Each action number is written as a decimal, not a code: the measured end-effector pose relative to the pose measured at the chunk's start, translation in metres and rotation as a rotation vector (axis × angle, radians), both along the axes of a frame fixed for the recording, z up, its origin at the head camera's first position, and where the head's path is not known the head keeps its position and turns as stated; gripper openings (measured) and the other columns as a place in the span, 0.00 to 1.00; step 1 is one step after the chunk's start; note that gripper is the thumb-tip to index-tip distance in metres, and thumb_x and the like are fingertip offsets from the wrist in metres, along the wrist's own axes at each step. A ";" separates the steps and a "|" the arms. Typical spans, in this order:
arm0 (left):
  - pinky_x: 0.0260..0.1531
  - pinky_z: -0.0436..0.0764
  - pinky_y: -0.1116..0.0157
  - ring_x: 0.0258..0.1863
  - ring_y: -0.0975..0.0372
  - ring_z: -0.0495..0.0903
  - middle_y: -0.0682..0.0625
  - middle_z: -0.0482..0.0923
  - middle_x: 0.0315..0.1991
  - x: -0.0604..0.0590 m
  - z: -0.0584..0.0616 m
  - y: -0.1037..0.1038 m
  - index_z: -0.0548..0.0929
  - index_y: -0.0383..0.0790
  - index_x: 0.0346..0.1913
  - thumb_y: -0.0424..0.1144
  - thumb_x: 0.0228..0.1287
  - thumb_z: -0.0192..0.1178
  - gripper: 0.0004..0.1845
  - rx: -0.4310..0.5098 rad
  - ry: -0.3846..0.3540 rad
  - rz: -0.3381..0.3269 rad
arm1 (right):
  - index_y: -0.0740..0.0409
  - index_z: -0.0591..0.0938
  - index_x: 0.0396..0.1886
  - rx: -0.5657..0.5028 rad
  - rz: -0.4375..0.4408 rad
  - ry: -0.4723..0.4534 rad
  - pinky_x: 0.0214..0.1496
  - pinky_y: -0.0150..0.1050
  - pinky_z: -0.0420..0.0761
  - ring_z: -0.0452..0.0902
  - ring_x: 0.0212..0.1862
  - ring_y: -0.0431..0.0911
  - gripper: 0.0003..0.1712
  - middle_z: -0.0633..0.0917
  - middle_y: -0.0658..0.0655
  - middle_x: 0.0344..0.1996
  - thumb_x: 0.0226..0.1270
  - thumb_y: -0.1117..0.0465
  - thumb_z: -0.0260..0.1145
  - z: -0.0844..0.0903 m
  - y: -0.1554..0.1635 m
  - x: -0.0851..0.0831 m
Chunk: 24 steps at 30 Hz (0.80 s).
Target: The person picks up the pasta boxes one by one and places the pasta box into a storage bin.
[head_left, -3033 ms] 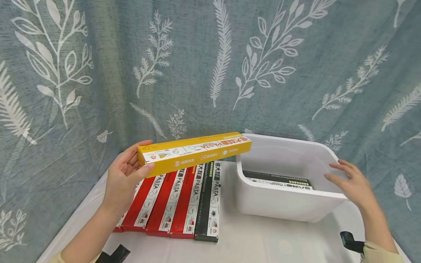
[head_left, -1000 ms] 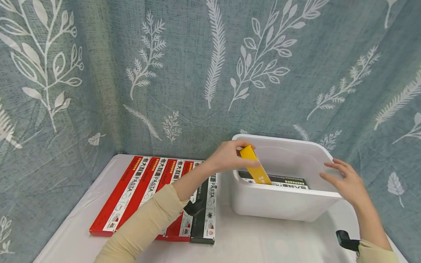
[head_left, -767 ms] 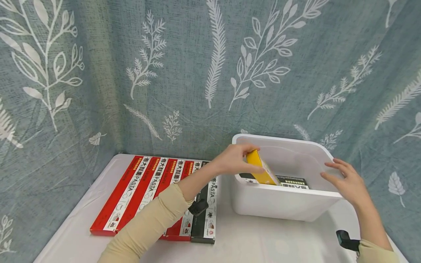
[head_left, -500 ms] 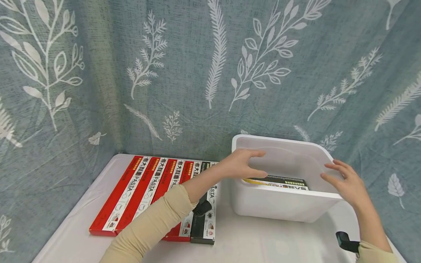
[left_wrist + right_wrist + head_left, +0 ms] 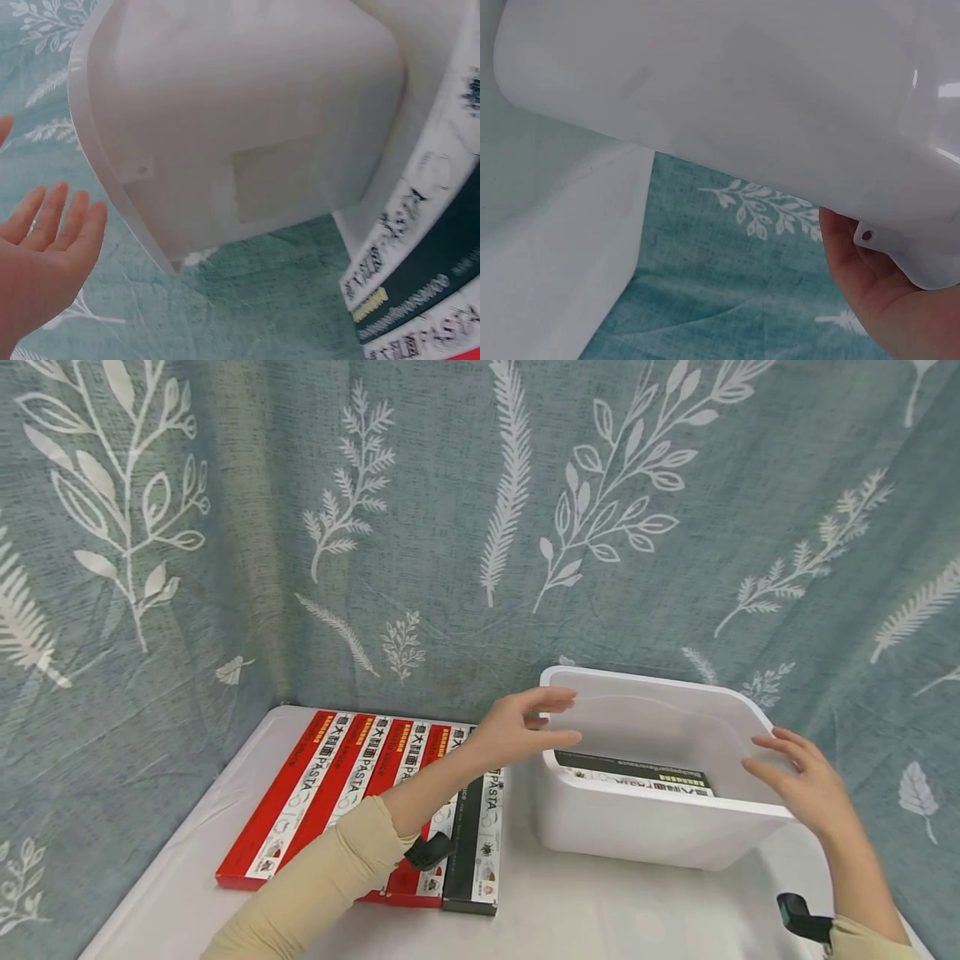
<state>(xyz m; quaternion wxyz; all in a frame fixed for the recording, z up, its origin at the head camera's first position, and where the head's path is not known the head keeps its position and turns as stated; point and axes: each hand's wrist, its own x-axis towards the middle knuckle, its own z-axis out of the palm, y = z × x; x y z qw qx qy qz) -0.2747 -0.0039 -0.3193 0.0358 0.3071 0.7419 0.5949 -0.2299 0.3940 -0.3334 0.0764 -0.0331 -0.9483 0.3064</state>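
White plastic bin (image 5: 660,827) sits on the right of the surface (image 5: 570,918), and I see boxes lying flat on its bottom, a black pasta box (image 5: 637,770) the clearest. My left hand (image 5: 517,731) hovers at the bin's left rim with its fingers (image 5: 551,697) straight and loosely spread, holding nothing; the left wrist view shows the same open palm (image 5: 37,270) beside the bin wall (image 5: 247,127). My right hand (image 5: 802,781) rests against the bin's right rim, fingers extended and relaxed, gripping nothing that I can make out. Left of the bin, a row of red pasta boxes (image 5: 330,793) lies side by side, with one black box (image 5: 476,843) at its right end.
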 end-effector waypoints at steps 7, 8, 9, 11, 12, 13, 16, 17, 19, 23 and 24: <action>0.57 0.75 0.59 0.60 0.57 0.75 0.50 0.78 0.59 0.007 -0.013 -0.032 0.77 0.44 0.64 0.38 0.61 0.67 0.26 0.171 -0.148 0.027 | 0.70 0.67 0.68 0.001 0.007 0.005 0.56 0.78 0.51 0.41 0.70 0.77 0.41 0.48 0.71 0.74 0.71 0.42 0.59 0.000 -0.001 0.000; 0.57 0.74 0.58 0.59 0.58 0.75 0.50 0.78 0.58 0.008 -0.015 -0.036 0.77 0.44 0.63 0.38 0.61 0.67 0.26 0.187 -0.167 0.040 | 0.70 0.67 0.68 0.004 0.008 0.008 0.56 0.78 0.50 0.41 0.70 0.77 0.40 0.48 0.71 0.74 0.71 0.42 0.59 0.000 -0.001 0.001; 0.58 0.74 0.57 0.59 0.57 0.76 0.50 0.78 0.58 0.009 -0.017 -0.041 0.77 0.43 0.63 0.38 0.62 0.66 0.26 0.205 -0.180 0.050 | 0.70 0.67 0.68 0.005 0.008 0.010 0.56 0.78 0.51 0.41 0.70 0.76 0.40 0.48 0.71 0.74 0.71 0.42 0.59 0.000 -0.001 0.001; 0.59 0.73 0.57 0.58 0.57 0.76 0.49 0.78 0.58 0.011 -0.022 -0.050 0.77 0.42 0.63 0.37 0.62 0.65 0.25 0.243 -0.216 0.064 | 0.71 0.66 0.68 0.008 0.006 0.011 0.56 0.78 0.50 0.40 0.70 0.76 0.40 0.48 0.71 0.74 0.71 0.43 0.59 0.000 0.000 0.002; 0.60 0.72 0.57 0.58 0.57 0.76 0.48 0.78 0.58 0.013 -0.024 -0.055 0.77 0.42 0.63 0.36 0.62 0.65 0.25 0.256 -0.229 0.072 | 0.71 0.67 0.68 0.009 0.002 0.010 0.56 0.78 0.50 0.41 0.70 0.76 0.40 0.48 0.71 0.74 0.71 0.43 0.59 0.000 0.000 0.002; 0.60 0.72 0.58 0.58 0.56 0.76 0.47 0.78 0.58 0.014 -0.027 -0.060 0.76 0.41 0.64 0.36 0.63 0.65 0.25 0.268 -0.246 0.078 | 0.71 0.66 0.68 0.011 0.001 0.010 0.56 0.78 0.50 0.40 0.70 0.76 0.40 0.48 0.72 0.74 0.71 0.44 0.59 0.000 0.001 0.003; 0.60 0.72 0.58 0.59 0.58 0.76 0.47 0.77 0.59 0.019 -0.036 -0.076 0.75 0.40 0.65 0.36 0.63 0.64 0.26 0.283 -0.279 0.101 | 0.71 0.66 0.68 0.011 -0.006 0.003 0.56 0.78 0.50 0.40 0.70 0.77 0.40 0.48 0.71 0.74 0.71 0.44 0.59 -0.001 0.001 0.003; 0.60 0.72 0.58 0.59 0.58 0.75 0.47 0.77 0.59 0.022 -0.038 -0.082 0.74 0.40 0.65 0.37 0.63 0.63 0.26 0.283 -0.290 0.110 | 0.71 0.66 0.68 0.011 -0.009 0.000 0.55 0.78 0.50 0.40 0.70 0.77 0.40 0.48 0.71 0.74 0.71 0.43 0.58 -0.001 0.000 0.003; 0.60 0.72 0.57 0.60 0.57 0.74 0.47 0.76 0.60 0.026 -0.043 -0.094 0.73 0.40 0.66 0.38 0.64 0.63 0.27 0.271 -0.306 0.132 | 0.71 0.66 0.68 0.007 -0.009 -0.002 0.55 0.78 0.50 0.39 0.70 0.77 0.40 0.48 0.71 0.74 0.71 0.43 0.59 -0.001 -0.001 0.002; 0.57 0.74 0.59 0.60 0.57 0.73 0.46 0.74 0.62 0.036 -0.052 -0.114 0.72 0.44 0.67 0.41 0.64 0.64 0.28 0.242 -0.340 0.194 | 0.71 0.66 0.68 0.004 -0.002 0.003 0.56 0.78 0.49 0.38 0.70 0.76 0.40 0.48 0.71 0.74 0.71 0.44 0.59 -0.001 -0.001 0.001; 0.57 0.74 0.58 0.60 0.57 0.73 0.46 0.73 0.63 0.039 -0.055 -0.119 0.71 0.44 0.67 0.42 0.64 0.64 0.29 0.236 -0.347 0.208 | 0.71 0.66 0.68 0.005 -0.002 0.006 0.56 0.78 0.49 0.38 0.70 0.76 0.40 0.48 0.71 0.74 0.71 0.44 0.59 0.000 -0.001 0.001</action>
